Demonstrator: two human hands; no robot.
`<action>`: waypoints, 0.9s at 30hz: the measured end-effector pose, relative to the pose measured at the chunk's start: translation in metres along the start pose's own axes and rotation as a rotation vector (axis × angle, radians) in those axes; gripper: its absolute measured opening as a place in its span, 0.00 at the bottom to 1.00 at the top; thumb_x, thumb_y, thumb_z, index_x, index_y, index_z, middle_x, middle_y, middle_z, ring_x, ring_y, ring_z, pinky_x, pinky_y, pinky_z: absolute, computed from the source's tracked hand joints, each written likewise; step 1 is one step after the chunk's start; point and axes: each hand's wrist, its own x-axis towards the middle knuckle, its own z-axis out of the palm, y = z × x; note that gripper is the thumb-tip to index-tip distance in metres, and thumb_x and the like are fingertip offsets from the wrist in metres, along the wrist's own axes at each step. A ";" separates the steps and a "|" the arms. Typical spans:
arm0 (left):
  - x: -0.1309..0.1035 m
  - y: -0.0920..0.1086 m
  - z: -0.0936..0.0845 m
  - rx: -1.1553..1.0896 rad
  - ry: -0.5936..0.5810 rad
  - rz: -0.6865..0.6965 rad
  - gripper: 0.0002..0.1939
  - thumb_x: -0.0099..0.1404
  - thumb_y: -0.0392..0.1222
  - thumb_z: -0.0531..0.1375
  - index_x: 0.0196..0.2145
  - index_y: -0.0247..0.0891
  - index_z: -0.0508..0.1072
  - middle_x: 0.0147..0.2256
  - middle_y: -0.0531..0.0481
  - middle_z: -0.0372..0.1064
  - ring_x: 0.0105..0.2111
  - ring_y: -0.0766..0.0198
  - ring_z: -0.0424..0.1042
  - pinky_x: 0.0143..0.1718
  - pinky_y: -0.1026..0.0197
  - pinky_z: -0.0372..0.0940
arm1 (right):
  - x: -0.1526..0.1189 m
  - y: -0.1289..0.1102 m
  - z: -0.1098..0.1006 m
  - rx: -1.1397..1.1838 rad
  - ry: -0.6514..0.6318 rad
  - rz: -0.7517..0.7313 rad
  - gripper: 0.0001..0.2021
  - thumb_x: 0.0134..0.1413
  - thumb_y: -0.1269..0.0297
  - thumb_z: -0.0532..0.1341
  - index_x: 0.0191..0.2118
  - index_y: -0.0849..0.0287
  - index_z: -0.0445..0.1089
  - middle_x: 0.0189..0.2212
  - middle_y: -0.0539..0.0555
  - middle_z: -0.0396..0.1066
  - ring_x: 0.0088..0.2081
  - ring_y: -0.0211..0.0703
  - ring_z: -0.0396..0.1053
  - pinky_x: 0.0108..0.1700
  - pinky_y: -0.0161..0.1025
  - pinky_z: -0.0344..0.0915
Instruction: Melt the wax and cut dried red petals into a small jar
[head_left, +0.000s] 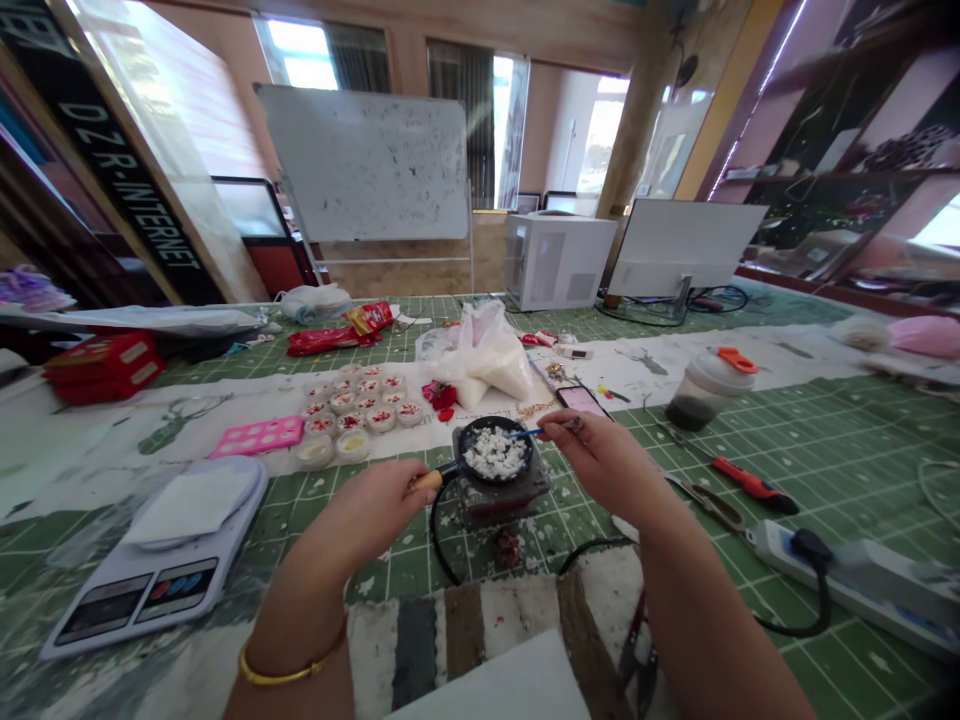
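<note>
My left hand [394,495] is closed round the wooden handle of a small black frying pan [463,478]. The pan rests on a small dark hot plate [495,500] and holds white crumbly pieces [495,452]. In the fingers of my right hand [589,445] is a thin blue stick [530,433], whose far end reaches in among the white pieces; its tip is hidden there. Behind the pan stands a clear plastic bag [491,355] of white material. Left of the bag are several small cups [367,405] topped with red bits.
A kitchen scale [161,545] and a pink mould [259,436] lie to the left. At right are a lidded shaker cup [709,385], a red-handled tool [754,485], scissors [709,505] and a power strip [862,580]. A phone [583,402] lies behind my right hand.
</note>
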 end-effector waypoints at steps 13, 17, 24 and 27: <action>0.001 -0.001 0.001 0.010 0.017 0.005 0.14 0.60 0.50 0.49 0.29 0.41 0.69 0.30 0.50 0.69 0.30 0.60 0.66 0.29 0.62 0.54 | -0.003 0.002 -0.010 -0.048 -0.054 -0.032 0.14 0.59 0.58 0.49 0.38 0.56 0.69 0.32 0.50 0.74 0.34 0.41 0.70 0.35 0.34 0.58; 0.001 -0.002 0.001 0.000 0.012 0.002 0.14 0.60 0.50 0.49 0.30 0.41 0.69 0.30 0.50 0.70 0.29 0.60 0.67 0.29 0.62 0.55 | -0.001 0.003 -0.010 -0.171 -0.004 0.012 0.13 0.59 0.61 0.49 0.36 0.58 0.70 0.31 0.53 0.74 0.35 0.45 0.69 0.37 0.37 0.57; 0.001 -0.002 0.001 0.001 0.014 0.002 0.14 0.60 0.49 0.49 0.30 0.41 0.69 0.30 0.49 0.70 0.29 0.60 0.67 0.29 0.63 0.55 | -0.005 -0.005 -0.007 0.003 -0.117 -0.078 0.13 0.59 0.60 0.49 0.37 0.55 0.70 0.30 0.50 0.73 0.33 0.40 0.69 0.34 0.34 0.58; 0.001 -0.001 0.000 0.004 0.017 0.007 0.13 0.60 0.49 0.49 0.30 0.41 0.69 0.30 0.49 0.70 0.30 0.60 0.67 0.30 0.62 0.55 | -0.002 -0.004 -0.002 -0.057 -0.044 -0.047 0.13 0.59 0.61 0.49 0.39 0.57 0.70 0.32 0.52 0.73 0.35 0.43 0.69 0.38 0.36 0.58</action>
